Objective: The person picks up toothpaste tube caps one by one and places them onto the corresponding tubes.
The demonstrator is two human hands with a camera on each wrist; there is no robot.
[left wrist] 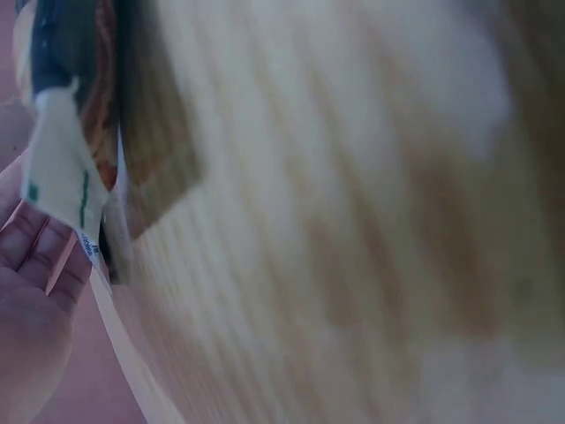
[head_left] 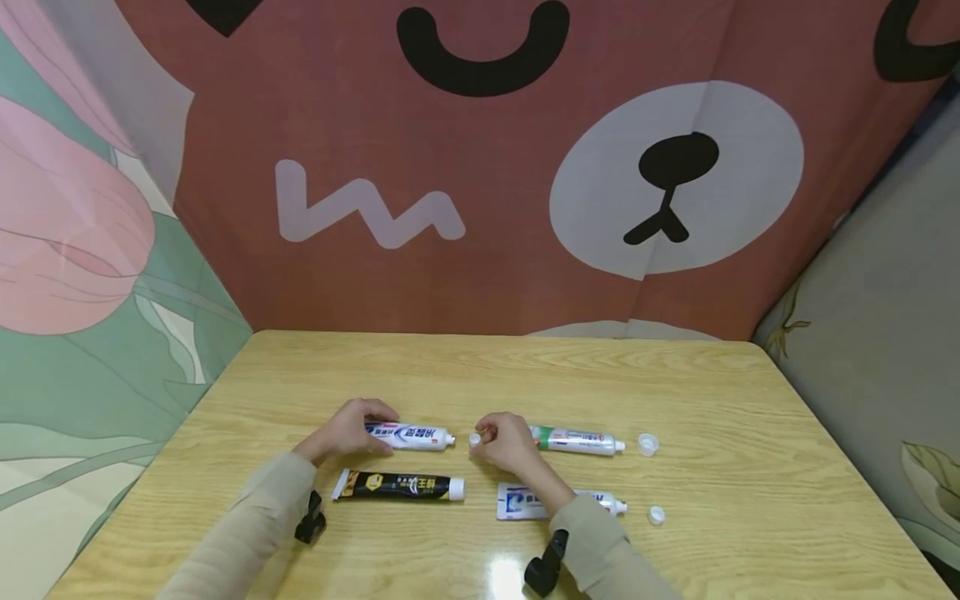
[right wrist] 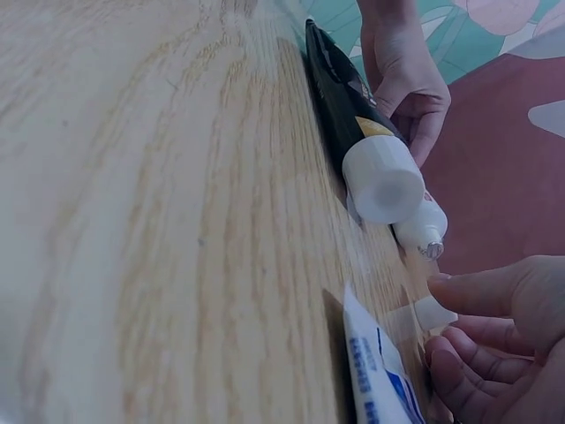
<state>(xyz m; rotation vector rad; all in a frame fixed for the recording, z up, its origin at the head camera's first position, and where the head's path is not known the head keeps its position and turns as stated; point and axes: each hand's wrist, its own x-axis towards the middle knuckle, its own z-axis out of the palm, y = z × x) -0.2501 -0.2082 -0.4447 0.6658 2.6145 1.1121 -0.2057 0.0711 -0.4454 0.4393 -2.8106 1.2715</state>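
My left hand grips the tail end of an uncapped white and purple toothpaste tube, thumb on the near side and fingers on the far side. To the right of that tube's bare nozzle, my right hand pinches a small white cap between thumb and fingers, low over the table. A black toothpaste tube with its white cap on lies nearer than the held tube. In the left wrist view, the left palm shows partly behind a tube's pale crimped end.
An uncapped green and silver toothpaste tube lies beyond the right hand, with a white cap right of its nozzle. Partly under the right forearm is a blue and white tube, another cap to its right. The wooden table meets a printed cloth.
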